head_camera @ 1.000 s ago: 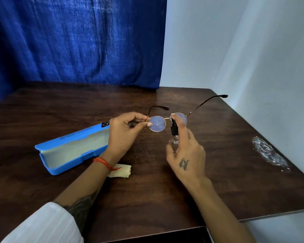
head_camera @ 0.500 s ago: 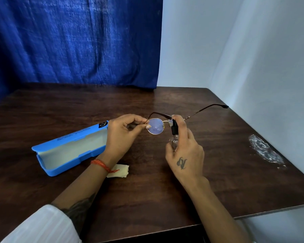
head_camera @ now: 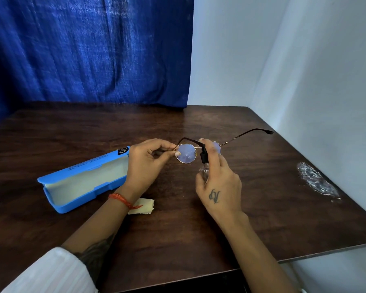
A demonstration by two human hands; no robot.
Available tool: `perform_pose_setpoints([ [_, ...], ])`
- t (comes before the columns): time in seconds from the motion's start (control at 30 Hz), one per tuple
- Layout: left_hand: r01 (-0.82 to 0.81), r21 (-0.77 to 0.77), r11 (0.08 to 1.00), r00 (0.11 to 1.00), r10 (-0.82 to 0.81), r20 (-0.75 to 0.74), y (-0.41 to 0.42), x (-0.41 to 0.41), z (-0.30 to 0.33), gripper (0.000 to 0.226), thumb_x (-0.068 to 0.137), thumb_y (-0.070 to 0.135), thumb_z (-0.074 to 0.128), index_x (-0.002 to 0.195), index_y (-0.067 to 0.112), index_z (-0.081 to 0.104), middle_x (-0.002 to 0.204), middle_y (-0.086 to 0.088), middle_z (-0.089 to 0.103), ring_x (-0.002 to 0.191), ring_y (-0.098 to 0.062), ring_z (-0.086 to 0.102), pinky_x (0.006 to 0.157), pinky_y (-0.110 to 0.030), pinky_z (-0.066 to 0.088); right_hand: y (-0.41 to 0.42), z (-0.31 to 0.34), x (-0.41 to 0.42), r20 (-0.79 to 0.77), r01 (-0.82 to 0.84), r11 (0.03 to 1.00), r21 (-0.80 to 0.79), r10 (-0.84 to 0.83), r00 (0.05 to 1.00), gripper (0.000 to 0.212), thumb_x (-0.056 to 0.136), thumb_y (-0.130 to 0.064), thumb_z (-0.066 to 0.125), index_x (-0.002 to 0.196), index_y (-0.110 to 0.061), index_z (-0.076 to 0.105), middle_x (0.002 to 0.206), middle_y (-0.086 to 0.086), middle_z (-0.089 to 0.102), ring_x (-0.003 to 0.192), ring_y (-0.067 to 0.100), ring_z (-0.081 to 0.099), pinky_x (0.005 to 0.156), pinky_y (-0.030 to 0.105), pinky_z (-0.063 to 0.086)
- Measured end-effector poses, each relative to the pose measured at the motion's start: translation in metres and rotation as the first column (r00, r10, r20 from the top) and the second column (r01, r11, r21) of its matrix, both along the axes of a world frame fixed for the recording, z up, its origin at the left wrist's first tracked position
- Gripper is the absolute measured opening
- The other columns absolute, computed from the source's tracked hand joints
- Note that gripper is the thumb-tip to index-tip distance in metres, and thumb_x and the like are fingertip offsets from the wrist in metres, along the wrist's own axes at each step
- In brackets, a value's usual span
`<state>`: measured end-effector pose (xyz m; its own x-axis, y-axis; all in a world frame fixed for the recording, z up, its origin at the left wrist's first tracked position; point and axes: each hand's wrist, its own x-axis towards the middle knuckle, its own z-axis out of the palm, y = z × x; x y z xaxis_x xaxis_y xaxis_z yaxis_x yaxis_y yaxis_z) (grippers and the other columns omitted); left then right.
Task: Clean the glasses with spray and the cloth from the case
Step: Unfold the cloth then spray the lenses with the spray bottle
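Note:
My left hand (head_camera: 145,163) pinches the round metal-framed glasses (head_camera: 186,154) at the left hinge and holds them above the table, arms unfolded and pointing away. My right hand (head_camera: 219,182) grips a small clear spray bottle (head_camera: 204,166) with a black nozzle, forefinger on top, right in front of the lenses. The right lens is mostly hidden behind my fingers. A pale yellow cloth (head_camera: 143,206) lies on the table under my left wrist. The blue case (head_camera: 82,178) lies open to the left.
The dark wooden table (head_camera: 178,229) has a white scuffed patch (head_camera: 317,180) near its right edge. A blue curtain hangs behind the table and a white wall runs along the right side.
The glasses and both hands have stayed close together; the glasses tilted slightly, and the view shifted a little. The forefinger stays on the nozzle.

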<state>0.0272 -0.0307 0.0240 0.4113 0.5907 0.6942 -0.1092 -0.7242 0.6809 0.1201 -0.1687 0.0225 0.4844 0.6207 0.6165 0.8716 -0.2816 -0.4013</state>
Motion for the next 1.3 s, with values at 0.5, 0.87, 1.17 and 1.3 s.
perform_pose_setpoints([
  [0.5,0.014,-0.014,1.000,0.998,-0.014,0.056,0.001,0.001,0.000,0.017,0.069,0.009,0.078,0.081,0.018,0.070,0.078,0.006,0.070,0.073,-0.014,0.068,0.070,-0.023,0.055,-0.019,0.001,0.016,-0.106,0.252,0.942,0.220,-0.233,0.967,0.076,0.071,-0.001,0.065,0.136,-0.027,0.035,0.095,0.004,0.064,0.067,0.030,0.063,0.059,0.027,0.038],
  [0.87,-0.009,0.032,0.999,0.998,0.007,0.066,0.003,0.000,0.000,0.013,0.069,0.016,0.076,0.079,0.022,0.071,0.077,0.032,0.067,0.074,-0.009,0.067,0.070,-0.023,0.054,-0.017,0.001,0.016,-0.065,0.202,0.972,0.121,-0.196,0.979,0.072,0.073,-0.004,0.067,0.138,-0.022,0.041,0.098,0.002,0.065,0.067,0.026,0.064,0.059,0.023,0.036],
  [1.17,-0.015,0.057,0.998,0.998,0.011,0.065,0.003,0.001,-0.001,0.009,0.069,0.011,0.077,0.077,0.012,0.072,0.078,0.004,0.070,0.075,-0.012,0.067,0.070,-0.026,0.054,-0.015,0.002,0.021,-0.076,0.180,0.981,0.066,-0.174,0.982,0.074,0.075,-0.007,0.064,0.141,-0.027,0.036,0.100,0.002,0.063,0.070,0.028,0.063,0.058,0.028,0.040],
  [1.3,-0.001,0.029,1.000,0.997,-0.002,0.071,0.003,0.000,0.000,0.012,0.069,0.016,0.077,0.076,0.023,0.070,0.075,0.022,0.069,0.074,-0.014,0.068,0.070,-0.030,0.055,-0.012,0.003,0.027,-0.062,0.148,0.989,-0.015,-0.148,0.987,0.069,0.078,-0.009,0.059,0.140,-0.029,0.035,0.098,0.001,0.061,0.073,0.029,0.061,0.061,0.028,0.037],
])
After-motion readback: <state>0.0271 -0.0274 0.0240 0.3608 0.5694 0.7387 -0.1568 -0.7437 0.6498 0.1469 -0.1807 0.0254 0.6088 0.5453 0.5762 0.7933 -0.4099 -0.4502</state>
